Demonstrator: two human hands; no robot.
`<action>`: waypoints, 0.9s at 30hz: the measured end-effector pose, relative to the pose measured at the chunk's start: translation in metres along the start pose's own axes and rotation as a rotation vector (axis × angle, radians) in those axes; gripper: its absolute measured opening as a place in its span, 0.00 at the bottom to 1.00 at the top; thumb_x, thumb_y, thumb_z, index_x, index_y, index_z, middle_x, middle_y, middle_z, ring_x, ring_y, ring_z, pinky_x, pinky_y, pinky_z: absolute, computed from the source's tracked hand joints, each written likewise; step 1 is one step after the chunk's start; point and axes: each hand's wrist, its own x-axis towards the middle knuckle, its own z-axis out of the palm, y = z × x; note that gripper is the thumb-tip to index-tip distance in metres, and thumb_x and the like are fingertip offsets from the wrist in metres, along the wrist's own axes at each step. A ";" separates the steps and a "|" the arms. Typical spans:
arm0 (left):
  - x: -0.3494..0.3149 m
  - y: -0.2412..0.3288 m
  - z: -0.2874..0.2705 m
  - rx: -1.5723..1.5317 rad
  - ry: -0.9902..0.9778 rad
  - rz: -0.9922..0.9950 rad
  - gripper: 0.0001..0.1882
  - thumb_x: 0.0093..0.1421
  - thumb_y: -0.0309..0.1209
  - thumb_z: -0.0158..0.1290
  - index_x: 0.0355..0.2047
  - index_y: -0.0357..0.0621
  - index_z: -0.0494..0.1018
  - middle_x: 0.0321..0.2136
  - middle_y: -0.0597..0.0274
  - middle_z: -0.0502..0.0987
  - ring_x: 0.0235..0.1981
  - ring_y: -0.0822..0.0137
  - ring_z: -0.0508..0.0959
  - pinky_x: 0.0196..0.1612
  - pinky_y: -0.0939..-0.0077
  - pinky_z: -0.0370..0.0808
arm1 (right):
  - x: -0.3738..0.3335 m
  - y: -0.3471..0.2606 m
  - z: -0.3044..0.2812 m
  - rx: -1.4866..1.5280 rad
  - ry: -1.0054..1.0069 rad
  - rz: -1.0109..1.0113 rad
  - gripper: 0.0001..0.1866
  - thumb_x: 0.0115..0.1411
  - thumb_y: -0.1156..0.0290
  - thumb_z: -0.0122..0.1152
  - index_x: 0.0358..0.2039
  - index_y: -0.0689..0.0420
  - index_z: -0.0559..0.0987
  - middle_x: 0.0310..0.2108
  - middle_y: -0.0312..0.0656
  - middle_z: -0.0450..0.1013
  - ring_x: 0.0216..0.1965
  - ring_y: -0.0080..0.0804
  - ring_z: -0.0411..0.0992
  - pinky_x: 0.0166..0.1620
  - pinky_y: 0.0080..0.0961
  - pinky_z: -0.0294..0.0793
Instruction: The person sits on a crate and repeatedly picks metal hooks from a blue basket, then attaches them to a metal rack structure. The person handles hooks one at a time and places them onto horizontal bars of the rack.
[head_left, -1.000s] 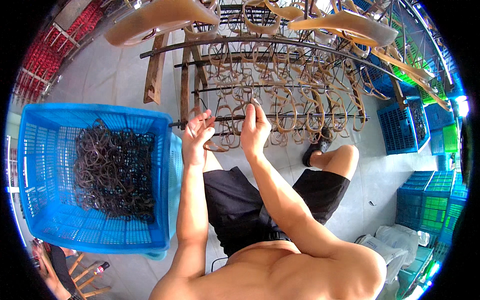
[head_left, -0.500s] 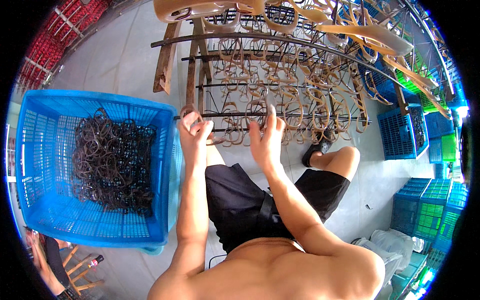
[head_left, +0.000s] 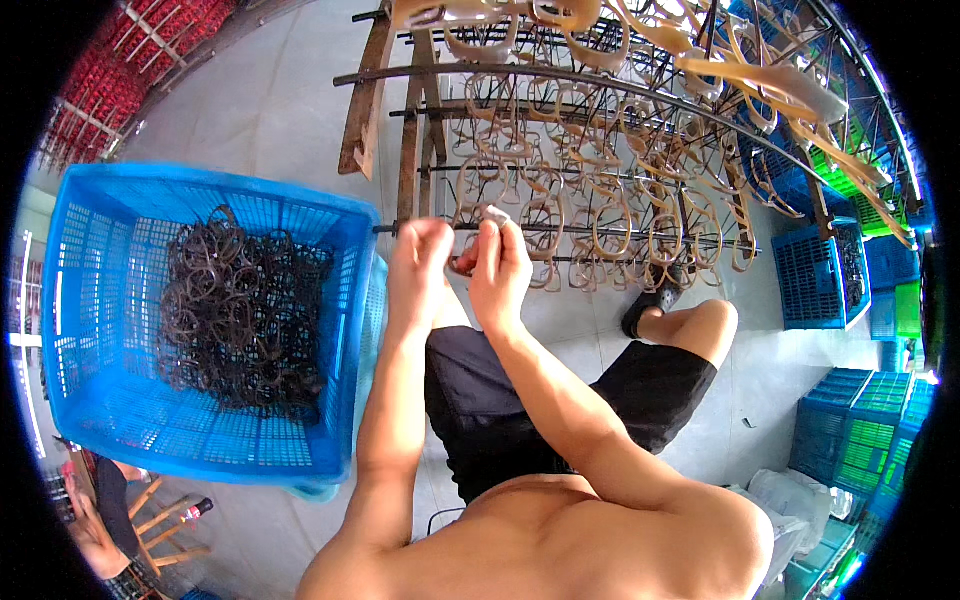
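Observation:
My left hand (head_left: 420,262) is closed and a little blurred, in front of the rack's left end. Close beside it, my right hand (head_left: 498,270) has its fingers pressed together, with a whitish covering at one fingertip. Between the two hands shows part of a dark brown eyeglass frame (head_left: 463,262); the hands hide most of it. Just beyond them, many pale brown eyeglass frames (head_left: 610,235) hang in rows on the dark bars of a rack (head_left: 560,75). To my left stands a blue plastic basket (head_left: 210,445) with a tangled heap of dark eyeglass frames (head_left: 240,310).
Larger tan frames (head_left: 770,85) jut toward me at the upper right. Blue and green crates (head_left: 850,430) stack along the right, near whitish bags (head_left: 790,500). A wooden stool (head_left: 155,530) and part of another person (head_left: 95,510) are at the lower left.
My right hand has left the rack and moved left, closer to my left hand. My left hand has moved slightly right and closed further. The whole view has shifted a little.

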 end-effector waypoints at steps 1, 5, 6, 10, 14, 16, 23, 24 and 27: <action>-0.010 0.016 0.002 -0.239 -0.147 -0.118 0.11 0.60 0.31 0.51 0.40 0.36 0.71 0.31 0.63 0.75 0.31 0.74 0.74 0.35 0.80 0.71 | -0.002 -0.002 0.001 0.020 -0.014 -0.026 0.08 0.63 0.75 0.50 0.41 0.63 0.73 0.17 0.33 0.67 0.18 0.14 0.62 0.21 0.14 0.63; -0.038 0.020 -0.017 0.271 0.071 0.215 0.11 0.62 0.28 0.47 0.42 0.35 0.72 0.31 0.57 0.78 0.33 0.73 0.77 0.37 0.80 0.73 | -0.014 -0.035 -0.028 -0.553 -0.111 -0.194 0.16 0.58 0.71 0.57 0.46 0.60 0.69 0.35 0.48 0.68 0.34 0.32 0.68 0.36 0.26 0.69; -0.039 0.026 -0.028 0.248 -0.008 0.255 0.10 0.62 0.27 0.47 0.40 0.35 0.73 0.31 0.57 0.79 0.32 0.71 0.78 0.36 0.79 0.73 | -0.011 -0.043 -0.040 -0.670 -0.037 -0.427 0.20 0.55 0.69 0.60 0.47 0.59 0.69 0.43 0.50 0.62 0.42 0.42 0.65 0.44 0.31 0.67; -0.027 0.043 -0.063 0.189 -0.538 0.105 0.08 0.58 0.25 0.50 0.35 0.34 0.75 0.29 0.61 0.79 0.30 0.72 0.77 0.36 0.80 0.73 | 0.015 -0.081 -0.059 -0.693 -0.746 -0.666 0.19 0.54 0.66 0.62 0.45 0.58 0.73 0.39 0.49 0.68 0.41 0.44 0.68 0.44 0.35 0.68; 0.008 0.019 -0.055 -0.279 -0.492 0.234 0.14 0.58 0.33 0.49 0.41 0.37 0.72 0.34 0.65 0.73 0.32 0.75 0.71 0.35 0.78 0.70 | 0.012 -0.060 -0.058 -0.378 -0.702 -0.187 0.04 0.62 0.74 0.49 0.34 0.61 0.72 0.16 0.32 0.66 0.14 0.19 0.64 0.18 0.17 0.63; 0.028 0.006 -0.033 -0.366 -0.046 0.052 0.15 0.61 0.34 0.46 0.45 0.37 0.69 0.35 0.64 0.72 0.30 0.75 0.71 0.33 0.79 0.70 | 0.010 -0.041 -0.044 -0.183 -0.358 0.022 0.06 0.65 0.72 0.45 0.32 0.60 0.66 0.16 0.32 0.64 0.14 0.15 0.61 0.17 0.15 0.60; 0.033 -0.025 0.007 -0.157 -0.119 -0.145 0.14 0.63 0.35 0.47 0.41 0.36 0.72 0.28 0.63 0.75 0.25 0.77 0.73 0.28 0.85 0.71 | 0.013 0.025 0.011 -0.158 0.200 0.020 0.07 0.66 0.71 0.43 0.39 0.62 0.65 0.15 0.36 0.65 0.15 0.20 0.64 0.18 0.19 0.63; 0.032 -0.026 0.010 -0.193 -0.088 -0.151 0.14 0.63 0.34 0.47 0.41 0.35 0.72 0.28 0.62 0.75 0.26 0.76 0.73 0.29 0.85 0.71 | 0.016 0.026 0.015 -0.160 0.232 0.016 0.07 0.66 0.71 0.43 0.38 0.62 0.65 0.15 0.36 0.65 0.15 0.20 0.64 0.18 0.20 0.63; 0.032 -0.033 0.009 -0.204 -0.047 -0.141 0.13 0.63 0.34 0.48 0.40 0.36 0.72 0.28 0.61 0.76 0.29 0.74 0.75 0.31 0.83 0.73 | 0.022 0.025 0.022 -0.230 0.256 0.001 0.07 0.65 0.71 0.44 0.35 0.62 0.66 0.15 0.38 0.66 0.15 0.22 0.65 0.19 0.22 0.64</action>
